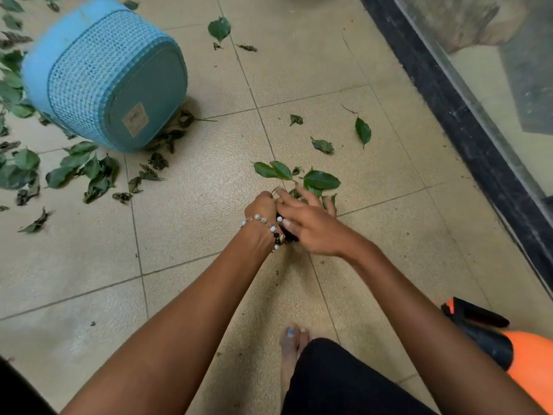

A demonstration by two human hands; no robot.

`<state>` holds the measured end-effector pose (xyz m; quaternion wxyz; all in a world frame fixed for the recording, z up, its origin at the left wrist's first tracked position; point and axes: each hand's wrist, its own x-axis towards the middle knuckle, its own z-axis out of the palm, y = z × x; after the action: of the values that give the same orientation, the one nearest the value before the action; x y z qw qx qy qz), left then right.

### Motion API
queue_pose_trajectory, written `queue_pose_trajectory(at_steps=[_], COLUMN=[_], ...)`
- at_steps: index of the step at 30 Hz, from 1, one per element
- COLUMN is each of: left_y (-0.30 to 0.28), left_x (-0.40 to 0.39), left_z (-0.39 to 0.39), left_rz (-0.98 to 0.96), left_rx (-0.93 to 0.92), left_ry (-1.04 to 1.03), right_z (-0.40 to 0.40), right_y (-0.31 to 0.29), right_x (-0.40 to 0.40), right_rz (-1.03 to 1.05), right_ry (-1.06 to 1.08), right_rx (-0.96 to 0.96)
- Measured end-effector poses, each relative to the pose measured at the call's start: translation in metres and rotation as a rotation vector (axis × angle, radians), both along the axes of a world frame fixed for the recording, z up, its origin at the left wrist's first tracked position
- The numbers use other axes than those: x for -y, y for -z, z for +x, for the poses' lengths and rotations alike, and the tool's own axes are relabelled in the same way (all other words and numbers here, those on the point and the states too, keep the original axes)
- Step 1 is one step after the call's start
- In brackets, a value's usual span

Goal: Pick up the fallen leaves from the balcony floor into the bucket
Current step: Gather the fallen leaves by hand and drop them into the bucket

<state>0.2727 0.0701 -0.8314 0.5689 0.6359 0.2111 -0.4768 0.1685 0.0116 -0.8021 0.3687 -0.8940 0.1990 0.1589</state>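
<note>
Nearest to us, a bare foot (pixel 291 339) and a black-clad knee (pixel 335 375) rest on the beige textured floor tiles (pixel 185 235). Beyond them, well short of the bucket (pixel 104 76), our left hand (pixel 261 209), with a beaded bracelet (pixel 266 224) at its wrist, has its fingers curled around dark, crumpled leaves (pixel 288 235). Our right hand (pixel 311 227) lies beside it, its fingers spread loosely over glossy, pointed-oval green leaves (pixel 320 179). Farther off, the blue plastic woven-mesh bucket lies tipped on its side, with wilted leaves (pixel 89 172) scattered around it.
</note>
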Motion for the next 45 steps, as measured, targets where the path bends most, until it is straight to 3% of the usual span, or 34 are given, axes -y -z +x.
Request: queue_pose_trajectory(at_steps=[2, 3, 5, 10, 13, 18, 22, 27, 29, 32, 34, 37, 40, 42, 45], left_y=[0.005, 0.001, 0.005, 0.005, 0.008, 0.010, 0.012, 0.014, 0.011, 0.005, 0.007, 0.009, 0.009, 0.009, 0.006], left_x=[0.005, 0.004, 0.003, -0.003, -0.004, -0.006, -0.009, -0.010, -0.007, 0.003, 0.007, 0.006, 0.005, 0.005, 0.006], left_z=[0.004, 0.005, 0.012, 0.026, 0.026, 0.024, 0.024, 0.022, 0.017, 0.012, 0.012, 0.017, 0.021, 0.023, 0.022], left_rz=[-0.006, -0.015, -0.051, -0.045, -0.067, -0.033, 0.023, 0.049, 0.007, -0.016, -0.027, -0.170, -0.178, -0.125, -0.087], left_rx=[-0.056, -0.085, -0.085, -0.002, 0.026, 0.085, 0.166, 0.203, 0.178, 0.125, 0.069, -0.129, -0.206, -0.173, -0.087], left_ry=[-0.078, -0.123, -0.162, -0.059, -0.028, 0.009, 0.006, 0.028, 0.047, 0.030, -0.008, -0.114, -0.131, -0.098, -0.134], right_z=[0.000, 0.000, 0.001, 0.007, 0.014, 0.014, 0.012, 0.010, 0.015, 0.027, 0.030, 0.028, 0.022, 0.019, 0.011], right_y=[0.001, 0.005, 0.021, 0.051, 0.063, 0.069, 0.067, 0.034, 0.021, 0.012, 0.016, 0.025, 0.025, 0.019, 0.008], right_x=[0.017, 0.025, 0.042, 0.038, 0.020, 0.018, 0.033, 0.043, 0.037, 0.009, -0.007, -0.018, -0.020, -0.014, 0.000], right_rz=[0.335, 0.300, -0.035, -0.306, -0.475, -0.550, -0.528, -0.084, 0.024, 0.062, -0.123, -0.367, -0.480, -0.385, 0.144], right_ry=[0.343, 0.486, 0.593, 0.292, 0.160, 0.058, 0.062, 0.662, 0.745, 0.707, 0.516, 0.139, -0.062, -0.062, 0.431], right_rx=[0.182, 0.238, 0.185, -0.133, -0.071, 0.167, 0.238, 0.436, 0.471, 0.498, 0.509, 0.304, 0.119, 0.150, 0.382])
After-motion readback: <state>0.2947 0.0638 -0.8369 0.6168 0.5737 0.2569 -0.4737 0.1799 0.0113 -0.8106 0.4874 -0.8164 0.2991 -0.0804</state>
